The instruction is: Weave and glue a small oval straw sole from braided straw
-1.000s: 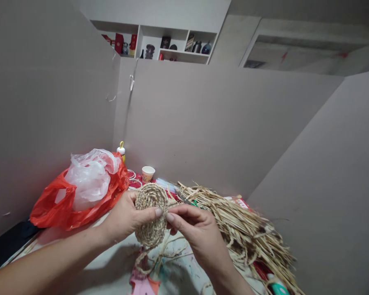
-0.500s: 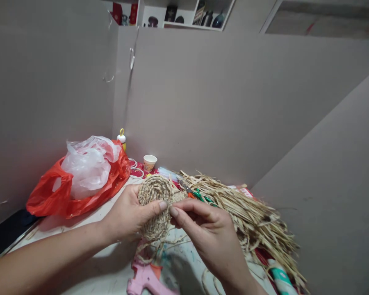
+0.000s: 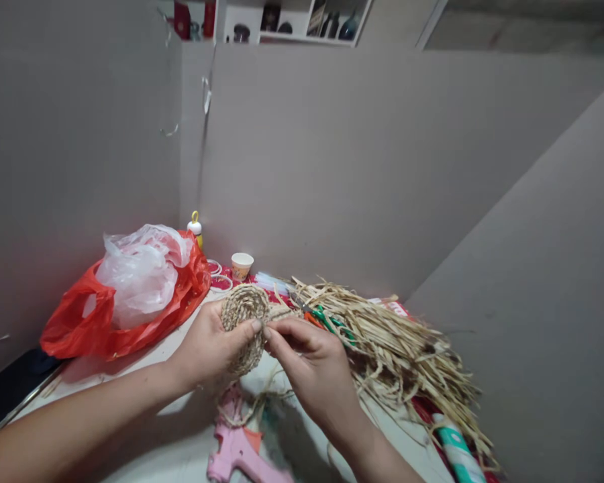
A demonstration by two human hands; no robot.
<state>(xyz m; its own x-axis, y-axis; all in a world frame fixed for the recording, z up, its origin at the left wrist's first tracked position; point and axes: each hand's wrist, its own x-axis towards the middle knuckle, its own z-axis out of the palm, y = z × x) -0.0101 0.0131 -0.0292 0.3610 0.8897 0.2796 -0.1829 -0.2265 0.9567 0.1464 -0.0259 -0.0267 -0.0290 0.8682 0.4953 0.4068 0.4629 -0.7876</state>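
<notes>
An oval coil of braided straw [image 3: 245, 302] is gripped in my left hand [image 3: 206, 349], the thumb pressed over its face near the right edge. My right hand [image 3: 316, 365] pinches the coil's right edge between thumb and forefinger, right beside the left thumb. What exactly lies between those fingertips is partly hidden. A loose length of straw braid [image 3: 254, 406] hangs below the coil. Under it on the table lies a pink glue gun [image 3: 231, 446] with an orange trigger.
A large bundle of dry straw [image 3: 397, 342] spreads to the right, with green- and orange-handled scissors [image 3: 327, 320] against it. A green-and-white tube [image 3: 458, 449] lies front right. A red plastic bag [image 3: 80, 315], a paper cup [image 3: 242, 267] and clear glue sticks [image 3: 272, 283] stand farther back.
Both hands and the coil have shifted slightly left in view, with the coil turned a little more edge-on. The right hand has drawn closer to the left thumb.
</notes>
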